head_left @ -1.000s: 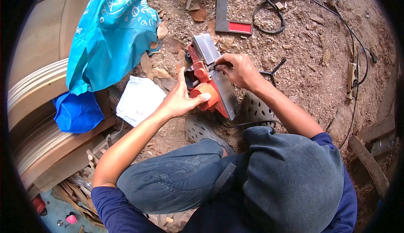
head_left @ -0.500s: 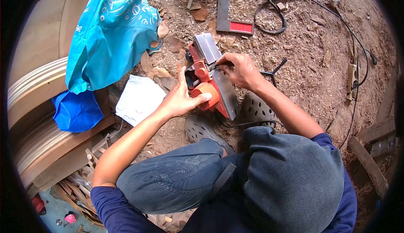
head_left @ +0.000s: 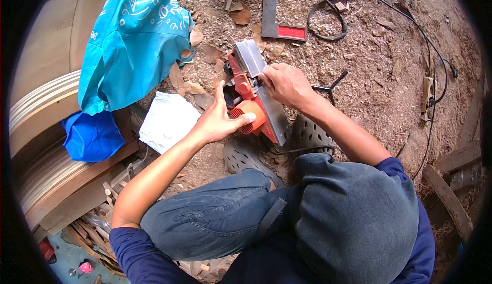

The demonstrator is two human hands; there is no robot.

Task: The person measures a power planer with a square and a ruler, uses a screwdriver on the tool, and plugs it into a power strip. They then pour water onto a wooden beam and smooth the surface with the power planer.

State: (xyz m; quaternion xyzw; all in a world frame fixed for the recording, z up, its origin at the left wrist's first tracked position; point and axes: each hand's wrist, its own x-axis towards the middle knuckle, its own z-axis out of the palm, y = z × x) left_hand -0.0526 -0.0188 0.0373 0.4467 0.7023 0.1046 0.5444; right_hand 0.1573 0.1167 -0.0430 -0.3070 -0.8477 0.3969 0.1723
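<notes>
One electric hand planer (head_left: 244, 86) is just beyond the toes of the perforated clogs (head_left: 241, 156), its metal sole turned up to view and tilted. Whether it rests on the ground (head_left: 369, 53) or is held clear of it, I cannot tell.

The left hand (head_left: 218, 122) has a fairly wide grip around the planer's orange housing (head_left: 252, 115), thumb pressed on top and fingers spread along the side. The right hand (head_left: 289, 86) is narrow, its fingers bunched at the gap between the two sole plates; they hide whether anything is pinched there.

Shavings and dry leaves cover the ground. Just beside the right wrist lies a black three-armed tool (head_left: 330, 88). Beyond the planer lies a try square (head_left: 269, 7) with a red inset, near a looped black cable (head_left: 344, 27). On the left are a white cloth (head_left: 169, 122), a turquoise patterned cloth (head_left: 136, 43) and blue fabric (head_left: 93, 136) beside stacked wooden panels (head_left: 51, 33).
</notes>
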